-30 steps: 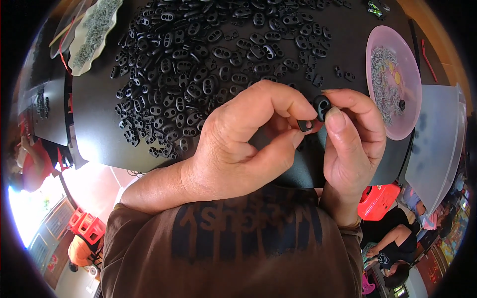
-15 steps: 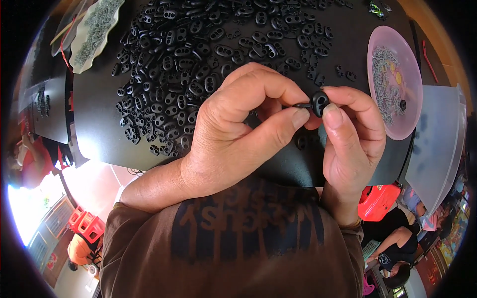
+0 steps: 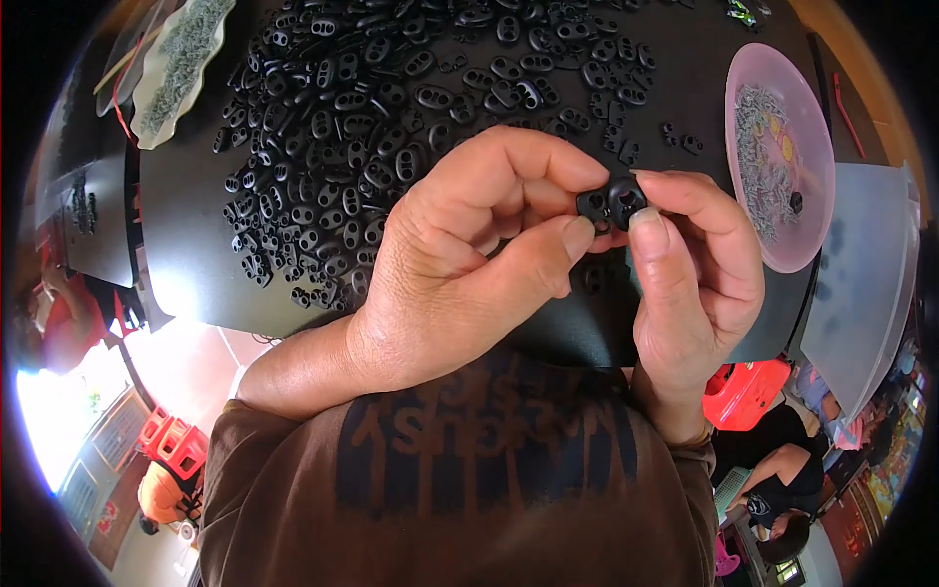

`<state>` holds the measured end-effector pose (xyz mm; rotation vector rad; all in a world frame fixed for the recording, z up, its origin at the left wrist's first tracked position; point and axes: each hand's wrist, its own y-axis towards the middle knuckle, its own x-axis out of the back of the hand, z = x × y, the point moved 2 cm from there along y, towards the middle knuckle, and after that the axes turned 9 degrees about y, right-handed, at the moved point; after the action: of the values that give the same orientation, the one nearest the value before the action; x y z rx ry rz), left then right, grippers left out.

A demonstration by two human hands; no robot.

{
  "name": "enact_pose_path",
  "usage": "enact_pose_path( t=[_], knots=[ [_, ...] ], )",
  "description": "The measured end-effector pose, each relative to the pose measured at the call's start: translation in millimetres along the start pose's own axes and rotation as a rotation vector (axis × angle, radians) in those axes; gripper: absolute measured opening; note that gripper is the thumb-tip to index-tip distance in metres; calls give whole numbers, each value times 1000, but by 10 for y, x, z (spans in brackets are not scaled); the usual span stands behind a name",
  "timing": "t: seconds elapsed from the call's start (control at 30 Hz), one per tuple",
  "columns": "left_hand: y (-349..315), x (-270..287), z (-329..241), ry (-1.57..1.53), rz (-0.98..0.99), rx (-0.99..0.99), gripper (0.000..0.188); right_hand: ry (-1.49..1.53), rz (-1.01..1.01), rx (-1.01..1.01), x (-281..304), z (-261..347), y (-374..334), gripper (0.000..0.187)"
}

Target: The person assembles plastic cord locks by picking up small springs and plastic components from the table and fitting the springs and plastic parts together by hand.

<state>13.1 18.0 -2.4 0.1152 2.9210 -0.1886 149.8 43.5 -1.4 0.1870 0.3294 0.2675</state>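
Between the thumb and index finger of my left hand (image 3: 460,264) is a small flat black plunger piece (image 3: 593,205) with holes through it. My right hand (image 3: 696,269) pinches a rounded black cord-lock shell (image 3: 626,200) by its right side. The two pieces meet side by side, edge against edge; whether one sits inside the other I cannot tell. Beyond my hands spreads a big heap of black two-holed cord-lock parts (image 3: 342,127), larger ovals mixed with smaller pieces.
At the right stands a pink oval plate (image 3: 820,186) holding small grey metal springs. A cream scalloped dish (image 3: 147,98) of similar springs lies far left. The dark table (image 3: 186,245) carries everything. A red stool (image 3: 745,396) and a seated person (image 3: 782,465) are at the lower right.
The plunger piece, edge-on earlier, has turned so its holed flat face shows beside the shell. Both hands stay nearly in place, still pinching the pieces.
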Motion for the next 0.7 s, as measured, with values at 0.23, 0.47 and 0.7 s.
enact_pose_path(
  t=[0.23, 0.47, 0.7],
  knots=[
    [6, 6, 4, 132, 1, -67, 25, -160, 52, 60, 31, 14, 5, 17],
    [-2, 14, 27, 173, 78, -115, 35, -211, 109, 3, 48, 68, -1, 24],
    [-10, 8, -2, 48, 139, -76, 39, -232, 195, 10, 73, 67, 15, 35]
  ],
)
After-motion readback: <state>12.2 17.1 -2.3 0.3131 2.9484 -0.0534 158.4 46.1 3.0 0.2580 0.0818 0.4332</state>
